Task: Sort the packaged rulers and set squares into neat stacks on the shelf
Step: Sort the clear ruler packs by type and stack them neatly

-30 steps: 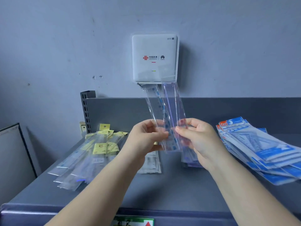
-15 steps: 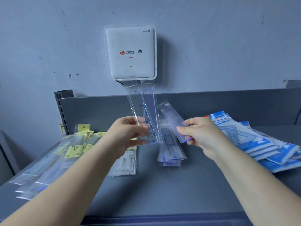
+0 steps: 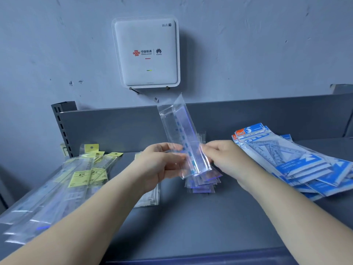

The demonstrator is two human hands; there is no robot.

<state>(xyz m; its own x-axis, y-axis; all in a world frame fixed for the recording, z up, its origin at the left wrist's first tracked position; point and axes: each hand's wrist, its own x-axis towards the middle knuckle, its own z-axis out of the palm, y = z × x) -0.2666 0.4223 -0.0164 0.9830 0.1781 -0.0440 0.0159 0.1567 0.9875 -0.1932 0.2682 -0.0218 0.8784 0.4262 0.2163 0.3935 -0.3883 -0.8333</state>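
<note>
Both hands, left hand and right hand, pinch the clear ruler packs upright above the small stack on the shelf, apparently mid-sort; next, probably peel off one pack and lay it squarely on its matching stack.

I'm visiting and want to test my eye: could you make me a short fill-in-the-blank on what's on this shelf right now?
1. Both hands, left hand and right hand, hold short rulers in ____ sleeves.
2. The long rulers at the left carry ____ labels.
3. The set square packs at the right are printed white and ____.
4. The white box hangs on the ____.

Missing words: clear; yellow; blue; wall
</note>
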